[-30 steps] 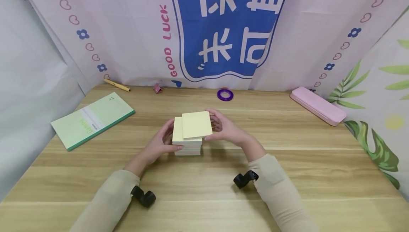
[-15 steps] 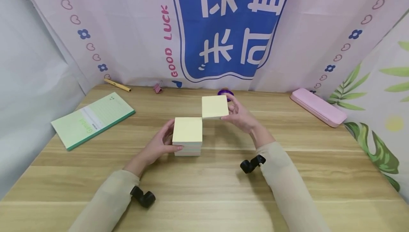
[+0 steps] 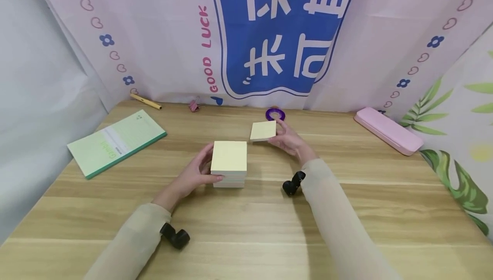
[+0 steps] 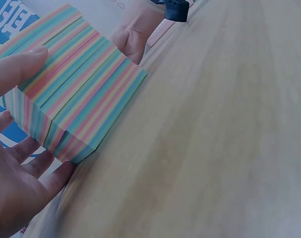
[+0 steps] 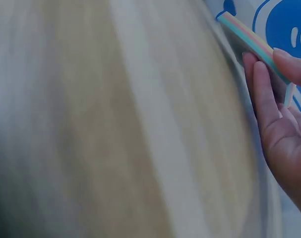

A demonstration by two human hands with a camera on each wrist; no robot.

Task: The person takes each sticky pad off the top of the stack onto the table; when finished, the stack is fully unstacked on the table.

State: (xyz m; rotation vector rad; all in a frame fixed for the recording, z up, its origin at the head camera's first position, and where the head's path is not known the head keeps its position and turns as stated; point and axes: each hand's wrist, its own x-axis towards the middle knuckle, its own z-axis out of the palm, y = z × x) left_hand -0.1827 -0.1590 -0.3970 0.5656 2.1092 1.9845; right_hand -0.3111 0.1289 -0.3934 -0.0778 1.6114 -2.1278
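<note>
A tall block of stacked sticky notes (image 3: 230, 156) stands on the wooden table, pale yellow on top. Its sides show pink, green, blue and yellow stripes in the left wrist view. My left hand (image 3: 194, 172) grips the block from the left, thumb on its near side and fingers round the left and back. Beyond the block to the right, my right hand (image 3: 289, 140) pinches a thinner sticky note pad (image 3: 263, 130) by its right edge. In the right wrist view the thumb lies over the pad (image 5: 249, 37) and fingers (image 5: 263, 89) support it underneath.
A green notebook (image 3: 119, 143) lies at the left. Along the back are a yellow pen (image 3: 146, 101), a pink binder clip (image 3: 194, 106) and a purple tape roll (image 3: 275, 113), close behind the right hand. A pink case (image 3: 388, 131) lies at the back right, before a printed curtain (image 3: 346, 57).
The right hand has lifted the thin pad off the top of the block and carried it right and back, lower now than half a second ago. The left hand keeps its grip on the block.
</note>
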